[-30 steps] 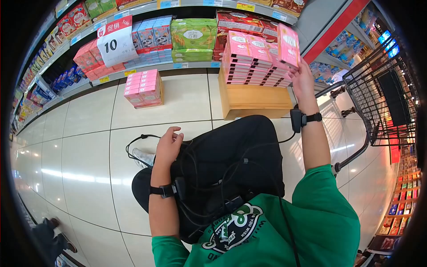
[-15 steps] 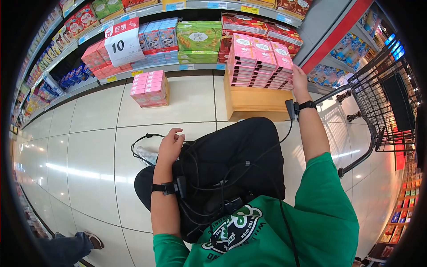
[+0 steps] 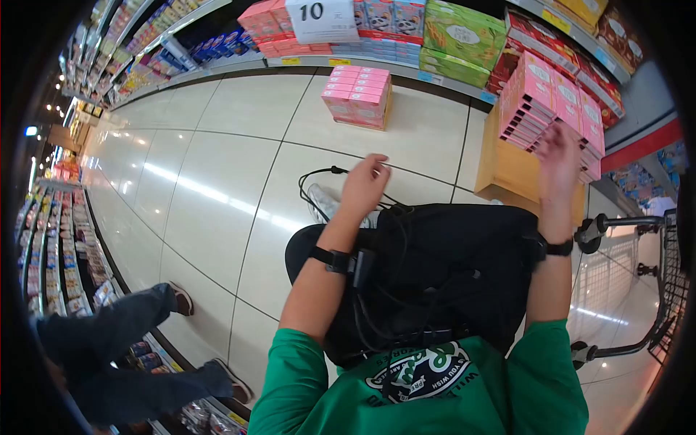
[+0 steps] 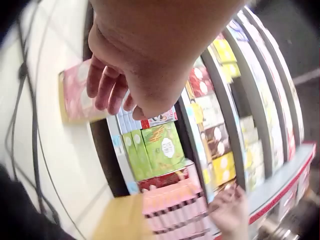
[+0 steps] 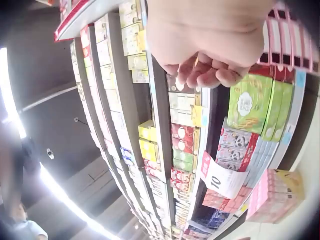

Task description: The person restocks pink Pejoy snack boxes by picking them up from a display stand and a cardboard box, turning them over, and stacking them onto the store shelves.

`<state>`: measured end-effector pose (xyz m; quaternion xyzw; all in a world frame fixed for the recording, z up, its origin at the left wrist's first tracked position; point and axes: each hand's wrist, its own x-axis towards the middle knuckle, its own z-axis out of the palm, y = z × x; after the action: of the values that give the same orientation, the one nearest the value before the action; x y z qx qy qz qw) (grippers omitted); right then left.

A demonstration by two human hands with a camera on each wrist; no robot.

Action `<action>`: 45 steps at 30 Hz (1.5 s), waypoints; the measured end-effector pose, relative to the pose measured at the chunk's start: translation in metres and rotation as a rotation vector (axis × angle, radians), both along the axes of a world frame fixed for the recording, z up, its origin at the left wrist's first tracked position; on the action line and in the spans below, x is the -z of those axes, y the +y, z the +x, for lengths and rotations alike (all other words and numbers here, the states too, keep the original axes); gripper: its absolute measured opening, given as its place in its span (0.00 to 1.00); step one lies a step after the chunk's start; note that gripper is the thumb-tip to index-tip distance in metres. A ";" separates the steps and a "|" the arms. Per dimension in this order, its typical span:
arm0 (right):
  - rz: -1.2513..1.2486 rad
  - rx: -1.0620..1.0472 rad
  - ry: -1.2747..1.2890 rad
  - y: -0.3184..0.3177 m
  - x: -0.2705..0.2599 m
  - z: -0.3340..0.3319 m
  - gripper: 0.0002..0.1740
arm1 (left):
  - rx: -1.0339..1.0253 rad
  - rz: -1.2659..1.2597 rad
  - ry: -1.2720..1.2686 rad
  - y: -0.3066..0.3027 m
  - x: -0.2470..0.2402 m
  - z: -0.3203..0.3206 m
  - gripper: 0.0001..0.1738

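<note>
the right hand (image 3: pixel 558 154) is raised in front of the stack of pink boxes (image 3: pixel 540 94), near its right end. the head view blurs it, so i cannot tell whether it touches them. in the right wrist view its fingers are loosely curled and hold nothing. the pink boxes stand in tight rows on a wooden crate (image 3: pixel 507 163), which sits on the floor (image 3: pixel 239 167) against the foot of the shelf (image 3: pixel 406 61).

the left hand (image 3: pixel 366 185) hangs in the air over the knee of the black trousers (image 3: pixel 449 268), well apart from the pink boxes. its fingers are relaxed and slightly bent, with nothing in them. a black cable (image 3: pixel 319 176) loops on the tiles just beyond it, beside a white shoe (image 3: pixel 319 203).

a second, smaller pile of pink cartons (image 3: pixel 359 94) rests on the floor to the left of the crate. on the shelf behind it are green boxes (image 3: pixel 464 32), and to their left blue ones under a white price sign (image 3: pixel 322 11) that reads 10. red packs fill the shelf behind the crate.

a shopping cart (image 3: pixel 656 290) stands on the right, its handle near the right elbow. at the lower left, the legs of another person (image 3: pixel 123 348) in dark trousers cross the aisle.
</note>
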<state>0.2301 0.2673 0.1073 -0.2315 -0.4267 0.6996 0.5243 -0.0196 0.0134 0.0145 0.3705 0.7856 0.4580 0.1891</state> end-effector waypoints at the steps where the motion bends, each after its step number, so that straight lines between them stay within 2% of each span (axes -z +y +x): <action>1: -0.034 -0.078 0.006 -0.003 -0.001 -0.020 0.11 | -0.011 -0.021 0.049 0.005 -0.003 -0.012 0.16; 4: -0.125 -0.287 0.053 0.011 0.012 -0.067 0.11 | -0.039 -0.118 0.290 0.025 -0.021 -0.059 0.16; 5: -0.139 -0.272 0.059 0.016 0.024 -0.078 0.11 | -0.032 -0.180 0.380 0.036 -0.024 -0.076 0.17; 7: -0.370 -0.310 0.101 0.024 0.057 -0.095 0.11 | 0.027 -0.179 0.569 0.058 -0.028 -0.103 0.19; 8: -0.378 -0.300 0.110 0.027 0.073 -0.098 0.11 | 0.045 -0.223 0.679 0.071 -0.029 -0.113 0.20; 9: -0.471 -0.278 0.006 0.026 0.085 -0.101 0.11 | 0.062 -0.268 0.789 0.082 -0.028 -0.121 0.21; 10: -0.568 -0.254 -0.099 0.026 0.096 -0.101 0.11 | 0.078 -0.278 0.794 0.091 -0.025 -0.127 0.21; 11: -0.583 -0.237 -0.093 0.028 0.106 -0.100 0.11 | 0.122 -0.352 0.873 0.102 -0.020 -0.128 0.23; 13: -0.590 -0.335 0.025 0.026 0.098 -0.103 0.10 | 0.188 -0.402 0.950 0.123 -0.006 -0.130 0.24; 15: -0.504 -0.319 0.025 0.020 0.073 -0.100 0.10 | 0.150 -0.517 0.905 0.135 0.009 -0.128 0.24; 17: -0.435 -0.317 0.023 0.016 0.052 -0.094 0.10 | 0.124 -0.494 0.939 0.141 0.013 -0.127 0.24; 20: -0.312 -0.358 0.034 0.014 0.038 -0.086 0.11 | 0.195 -0.608 1.066 0.137 0.007 -0.130 0.20; 25: -0.326 -0.377 -0.012 0.018 0.049 -0.085 0.11 | 0.280 -0.523 1.137 0.132 -0.029 -0.140 0.17; 28: -0.335 -0.383 -0.098 0.017 0.061 -0.088 0.11 | 0.334 -0.413 0.942 0.121 -0.082 -0.134 0.15; 30: -0.328 -0.394 -0.137 0.012 0.061 -0.093 0.11 | 0.299 -0.458 0.869 0.103 -0.123 -0.115 0.14; 31: -0.277 -0.414 -0.222 0.007 0.059 -0.097 0.13 | 0.302 -0.460 0.888 0.092 -0.145 -0.103 0.14; 32: -0.227 -0.433 -0.307 0.002 0.057 -0.100 0.14 | 0.292 -0.389 0.759 0.081 -0.165 -0.091 0.14; 33: -0.226 -0.433 -0.288 -0.004 0.054 -0.103 0.14 | 0.278 -0.319 0.629 0.068 -0.179 -0.083 0.14; 34: -0.257 -0.507 -0.290 -0.010 0.052 -0.105 0.19 | 0.278 -0.325 0.646 0.054 -0.184 -0.082 0.14; 35: -0.283 -0.581 -0.294 -0.016 0.048 -0.107 0.24 | 0.323 -0.087 0.460 0.041 -0.184 -0.084 0.15; 36: -0.276 -0.582 -0.280 -0.022 0.043 -0.106 0.24 | 0.364 0.149 0.267 0.029 -0.183 -0.085 0.15; 38: -0.313 -1.023 0.066 -0.034 0.035 -0.098 0.35 | 0.385 0.273 -0.058 0.012 -0.178 -0.075 0.16; 39: -0.300 -1.031 0.070 -0.040 0.029 -0.094 0.35 | 0.382 0.331 -0.206 0.009 -0.171 -0.068 0.16; 41: -0.127 -1.215 0.302 -0.054 0.020 -0.087 0.41 | 0.409 0.328 -0.335 0.006 -0.146 -0.060 0.17; 42: -0.153 -1.183 0.287 -0.060 0.019 -0.085 0.38 | 0.459 0.333 -0.346 0.009 -0.134 -0.052 0.16; 43: -0.150 -1.186 0.288 -0.063 0.020 -0.085 0.38 | 0.418 0.334 -0.497 0.012 -0.125 -0.039 0.15; 45: -0.092 -1.234 0.303 -0.066 0.025 -0.083 0.26 | 0.327 0.304 -0.644 0.020 -0.107 -0.020 0.15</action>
<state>0.1470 0.2016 0.0818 0.1362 -0.3721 0.9156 0.0688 -0.0391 0.0329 0.1213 0.3521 0.5399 0.6257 0.4394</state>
